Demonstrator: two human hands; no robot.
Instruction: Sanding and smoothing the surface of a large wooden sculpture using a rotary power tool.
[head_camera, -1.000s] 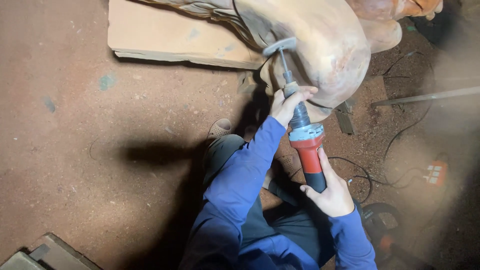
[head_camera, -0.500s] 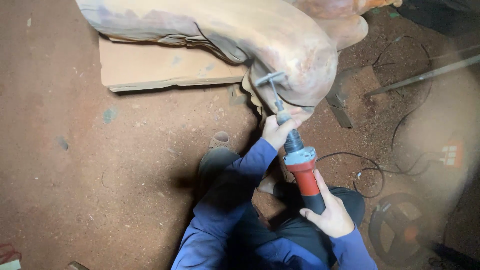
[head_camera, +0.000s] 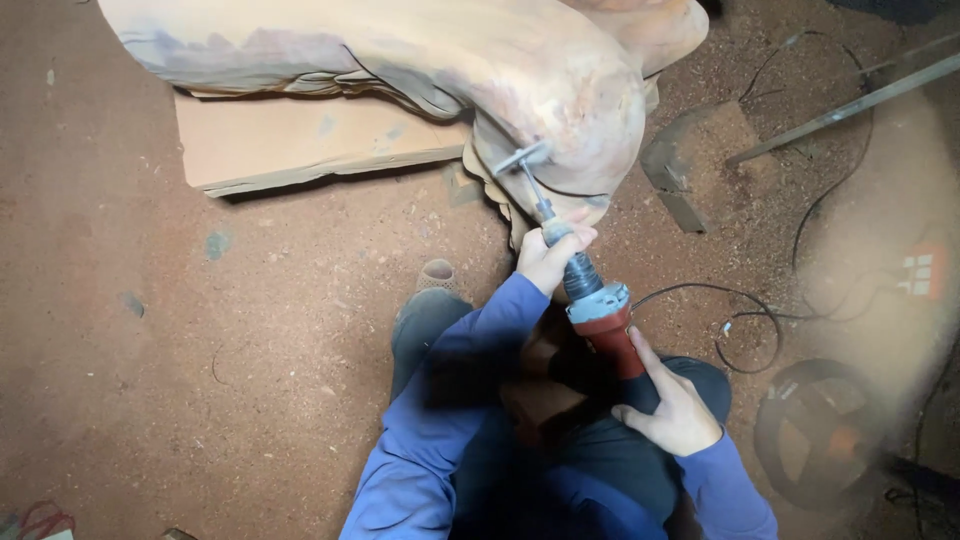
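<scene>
A large carved wooden sculpture (head_camera: 480, 60) with smooth reddish curves fills the top of the view. I hold a red and grey power grinder (head_camera: 600, 320) with a long shaft and a small disc (head_camera: 520, 158) pressed against the sculpture's lower edge. My left hand (head_camera: 548, 255) grips the neck of the tool near the shaft. My right hand (head_camera: 675, 405) wraps the dark rear handle. Both arms are in blue sleeves, and my knees are bent below the tool.
A flat wooden slab (head_camera: 300, 140) lies under the sculpture on the sawdust-covered floor (head_camera: 200, 350). A black cable (head_camera: 740, 320) loops at right, near an orange power strip (head_camera: 920, 272) and a round black object (head_camera: 815, 430). A metal bar (head_camera: 850, 100) slants at top right.
The view has shifted, so the sculpture and slab sit lower and further left. The grinder disc has moved down along the sculpture's lower curve, and both hands stay on the tool.
</scene>
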